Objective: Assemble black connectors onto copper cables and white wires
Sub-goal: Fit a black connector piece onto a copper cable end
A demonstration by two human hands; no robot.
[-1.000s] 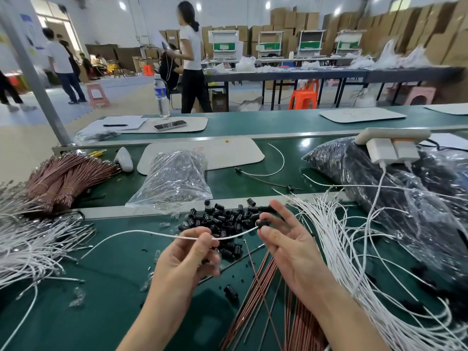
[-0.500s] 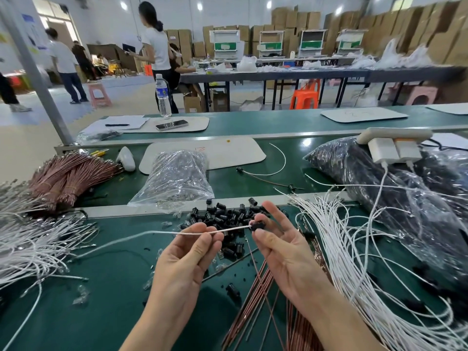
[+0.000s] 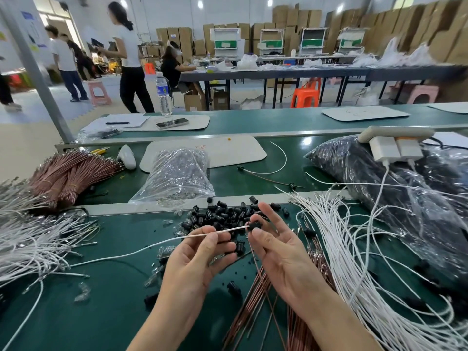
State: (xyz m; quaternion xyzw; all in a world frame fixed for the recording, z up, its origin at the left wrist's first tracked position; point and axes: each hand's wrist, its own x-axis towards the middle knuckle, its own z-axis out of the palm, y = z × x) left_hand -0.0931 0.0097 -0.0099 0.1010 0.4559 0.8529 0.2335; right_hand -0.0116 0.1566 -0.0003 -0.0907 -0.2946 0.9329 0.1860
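My left hand (image 3: pixel 195 259) pinches a white wire (image 3: pixel 141 250) near its end; the wire trails off to the left over the green mat. My right hand (image 3: pixel 278 252) pinches a small black connector (image 3: pixel 254 225) between thumb and forefinger, and the wire's tip meets it. A thin copper cable (image 3: pixel 263 279) hangs down from the connector past my right palm. Behind my hands lies a pile of loose black connectors (image 3: pixel 217 215). More copper cables (image 3: pixel 253 307) lie under my right wrist.
White wires (image 3: pixel 354 254) spread at the right and another heap (image 3: pixel 27 239) at the left. A copper cable bundle (image 3: pixel 65 173), a clear bag (image 3: pixel 174 176) and a dark bag (image 3: pixel 395 188) stand behind. People walk in the background.
The wire's tip has closed on the black connector in my right hand, and both hands have risen slightly. A person in the background has walked left.
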